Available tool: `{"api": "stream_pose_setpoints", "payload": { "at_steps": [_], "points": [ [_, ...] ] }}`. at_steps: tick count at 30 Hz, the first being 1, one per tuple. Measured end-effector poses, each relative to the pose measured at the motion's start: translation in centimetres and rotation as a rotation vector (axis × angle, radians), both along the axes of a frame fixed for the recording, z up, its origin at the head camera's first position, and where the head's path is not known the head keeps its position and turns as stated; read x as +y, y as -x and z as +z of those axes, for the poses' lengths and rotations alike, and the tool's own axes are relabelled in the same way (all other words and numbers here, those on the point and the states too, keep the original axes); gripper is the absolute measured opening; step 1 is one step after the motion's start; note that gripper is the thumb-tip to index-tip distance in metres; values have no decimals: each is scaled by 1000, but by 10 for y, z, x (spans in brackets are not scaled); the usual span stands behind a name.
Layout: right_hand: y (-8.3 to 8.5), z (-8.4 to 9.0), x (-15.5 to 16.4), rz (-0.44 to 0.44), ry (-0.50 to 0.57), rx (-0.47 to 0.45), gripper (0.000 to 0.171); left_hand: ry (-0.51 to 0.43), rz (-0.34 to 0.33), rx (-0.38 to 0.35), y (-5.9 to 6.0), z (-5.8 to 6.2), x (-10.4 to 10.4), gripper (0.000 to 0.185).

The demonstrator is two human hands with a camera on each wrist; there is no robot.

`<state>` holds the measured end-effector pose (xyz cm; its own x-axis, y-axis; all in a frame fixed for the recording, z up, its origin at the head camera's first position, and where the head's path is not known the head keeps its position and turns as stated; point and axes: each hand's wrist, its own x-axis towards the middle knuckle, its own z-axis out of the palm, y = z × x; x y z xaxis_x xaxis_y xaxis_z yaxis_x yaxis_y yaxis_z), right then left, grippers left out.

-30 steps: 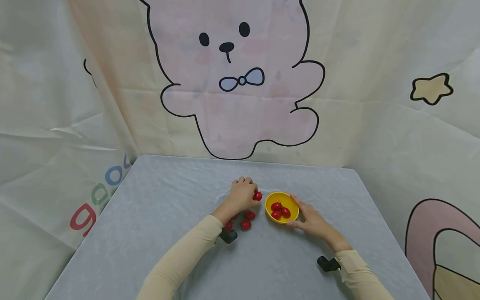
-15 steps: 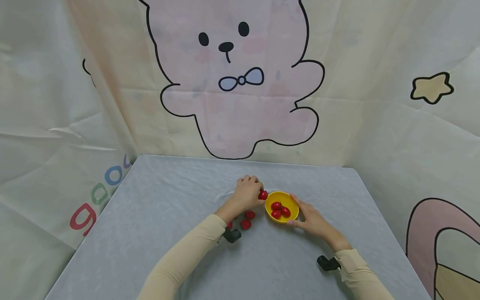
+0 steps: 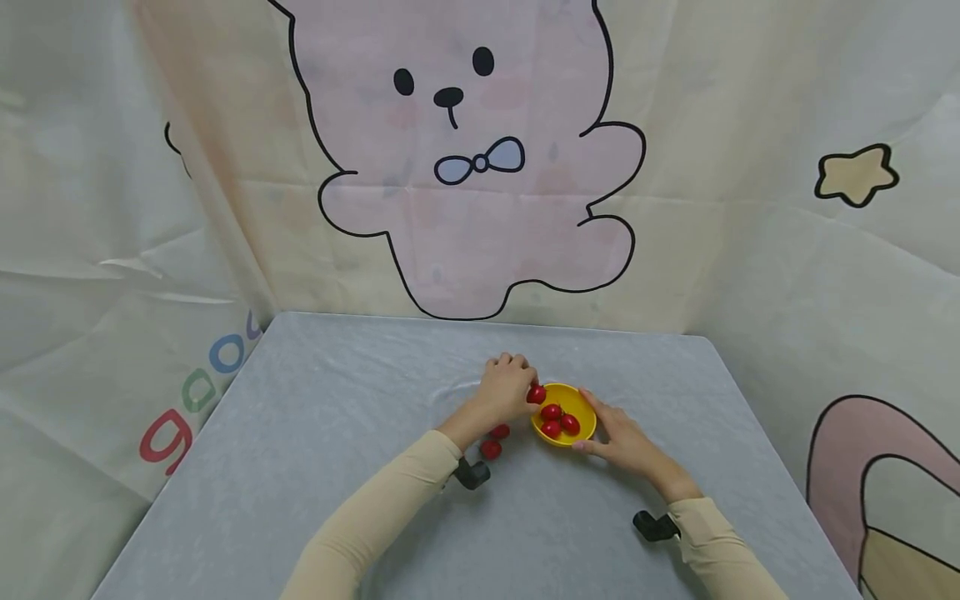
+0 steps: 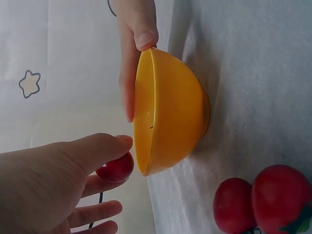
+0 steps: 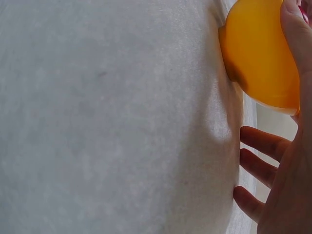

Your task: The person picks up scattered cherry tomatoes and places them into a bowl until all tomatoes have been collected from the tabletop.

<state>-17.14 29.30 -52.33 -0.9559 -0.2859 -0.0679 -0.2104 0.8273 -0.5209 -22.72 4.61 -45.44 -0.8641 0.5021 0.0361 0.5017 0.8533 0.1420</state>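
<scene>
My left hand [image 3: 504, 390] pinches a red cherry tomato [image 3: 536, 394] between thumb and fingers, at the left rim of a small yellow bowl [image 3: 583, 407]. In the left wrist view that tomato [image 4: 118, 168] sits beneath the thumb, right beside the bowl's rim. The bowl stands upright on the table, and several cherry tomatoes [image 3: 570, 425] lie inside it. My right hand [image 3: 622, 437] holds the bowl from the right, thumb and index finger spread along its rim. Its other fingers [image 5: 258, 168] extend away from the bowl in the right wrist view.
Two cherry tomatoes [image 3: 491, 450] lie on the table near my left wrist; the left wrist view shows a pair of tomatoes [image 4: 280, 199] up close. A pale blue-grey cloth [image 3: 360, 392] covers the table. Printed curtains [image 3: 465, 242] hang behind and beside it.
My left hand has moved to the right with its cherry tomato, from left of the bowl to its rim. The right hand and the bowl have stayed in place.
</scene>
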Motion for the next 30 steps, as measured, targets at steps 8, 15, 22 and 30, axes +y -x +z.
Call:
{"api": "stream_pose_setpoints", "payload": {
  "at_steps": [8,15,22,30],
  "points": [
    [0,-1,1,-2,-4,0,99,24,-10,-7,0,-1,7,40],
    [0,-1,1,-1,6,0,99,42,-31,-8,-3,-1,13,42],
    [0,-2,0,14,13,9,98,41,-49,-6,-5,-4,18,42],
    [0,0,1,5,10,11,98,45,-73,15,-5,-7,24,42]
  ]
}}
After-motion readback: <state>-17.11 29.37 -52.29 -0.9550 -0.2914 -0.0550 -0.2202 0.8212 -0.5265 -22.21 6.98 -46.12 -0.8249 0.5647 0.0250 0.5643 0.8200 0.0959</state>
